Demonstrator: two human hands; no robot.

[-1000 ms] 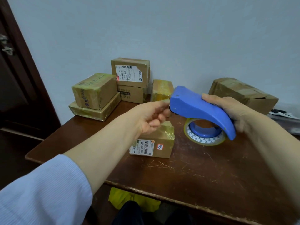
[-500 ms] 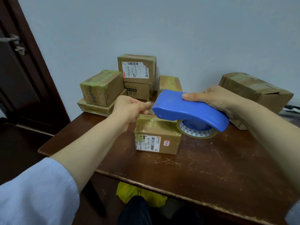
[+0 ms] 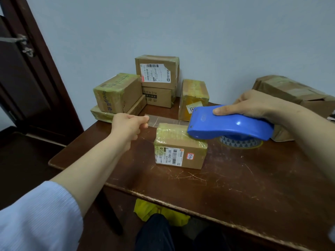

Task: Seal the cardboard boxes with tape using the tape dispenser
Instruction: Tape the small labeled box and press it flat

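- The left hand (image 3: pixel 129 126), centre-left of frame, pinches the free end of the tape (image 3: pixel 165 121); the right hand (image 3: pixel 253 104), centre-right, grips the blue tape dispenser (image 3: pixel 230 126).
- The strip runs left to right just above the box (image 3: pixel 179 145) at mid-frame, between both hands.

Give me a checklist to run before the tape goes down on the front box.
1. The left hand pinches the end of the tape strip: ok.
2. The tape strip runs straight from the tape dispenser to the left hand: ok.
3. The right hand grips the tape dispenser from above: ok.
4. The front box sits flat on the table, under the dispenser's nose: ok.
5. Strip lined up with the box's seam: cannot tell; older tape covers the top.
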